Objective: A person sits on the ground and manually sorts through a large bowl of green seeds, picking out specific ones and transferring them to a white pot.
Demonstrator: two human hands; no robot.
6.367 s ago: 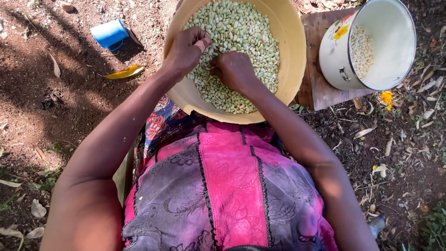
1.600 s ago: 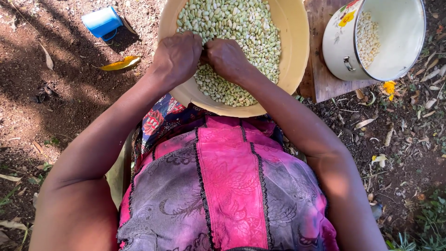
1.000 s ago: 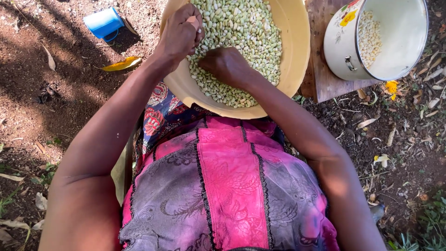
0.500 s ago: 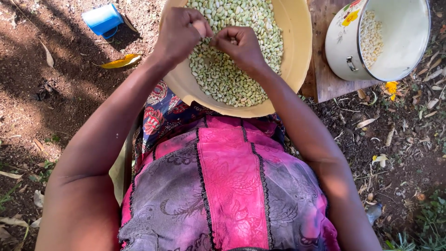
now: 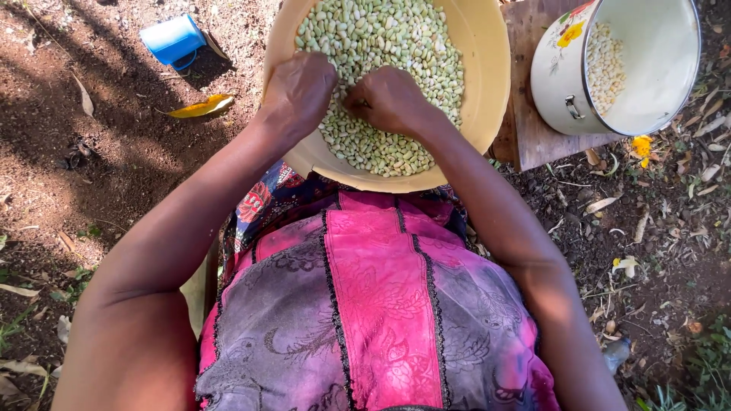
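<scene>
Blue cup (image 5: 173, 39) lies on its side on the bare dirt, far left, well clear of the work, with a yellow leaf (image 5: 199, 106) near it. Yellow basin (image 5: 487, 84) rests on the person's lap, tilted toward them, probably so both hands reach in without stretching. Pale green beans (image 5: 396, 46) fill most of it. Left hand (image 5: 298, 90) is curled knuckles-up at the near rim, fingers tucked under; cannot tell if it holds beans. Right hand (image 5: 388, 99) sits just beside it on the bean pile, also closed with fingertips turned in toward the left; whatever is pinched is hidden. White pot (image 5: 647, 68) stands on a wooden board (image 5: 533, 114), right of the basin, within reach, with a few pale beans along its inner wall. Basin's far rim and the pot's top edge are cut off by the frame. The lap under the basin is hidden.
</scene>
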